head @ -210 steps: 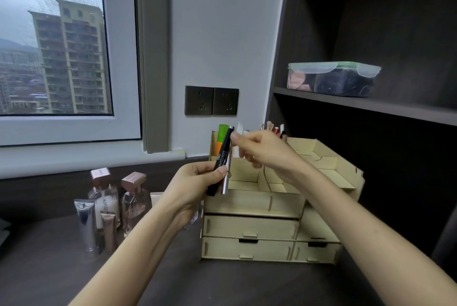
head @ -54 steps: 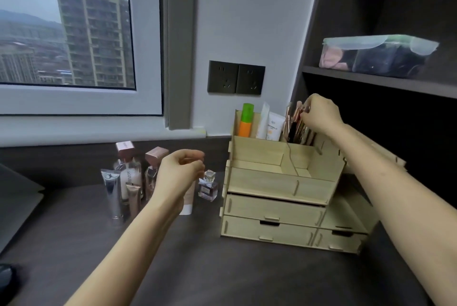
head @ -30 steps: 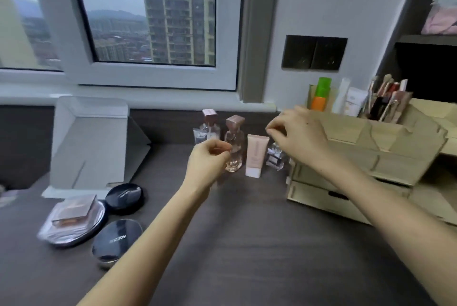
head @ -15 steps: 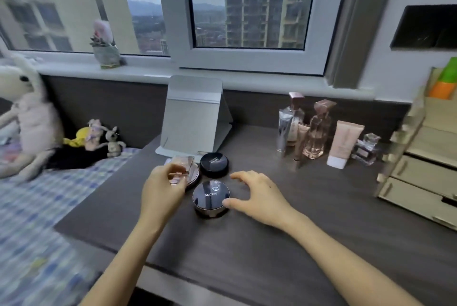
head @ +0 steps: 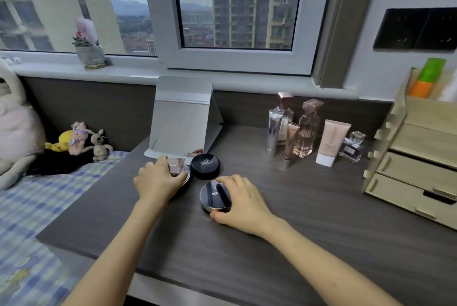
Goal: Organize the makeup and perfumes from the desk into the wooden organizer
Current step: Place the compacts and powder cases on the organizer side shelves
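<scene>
The dark worktop (head: 309, 244) runs from the bed (head: 37, 207) on the left to the wooden organizer (head: 420, 157) at the right edge, whose drawers face me and whose far compartment holds a green-and-orange tube (head: 429, 78). A folding mirror (head: 181, 118) stands at the far side of the worktop, left of centre. Between mirror and organizer, well apart from my hands, a cluster stands upright against the back panel: two perfumes with rose caps (head: 306, 132), a silver tube (head: 273, 132) and a thin tube (head: 289, 145) in front of them, a pink tube (head: 331, 142) cap down, and a small perfume (head: 351, 147) nearest the organizer. Just in front of the mirror lie three round compacts close together. The black compact (head: 205, 166) lies untouched, farthest of the three. My right hand (head: 241, 203) is on the gold-rimmed compact (head: 214, 198), fingers curled round its right side and thumb at its near edge. My left hand (head: 158, 182) covers the left compact, fingers closed over the pink case (head: 176, 165) that lies on top of it.
</scene>
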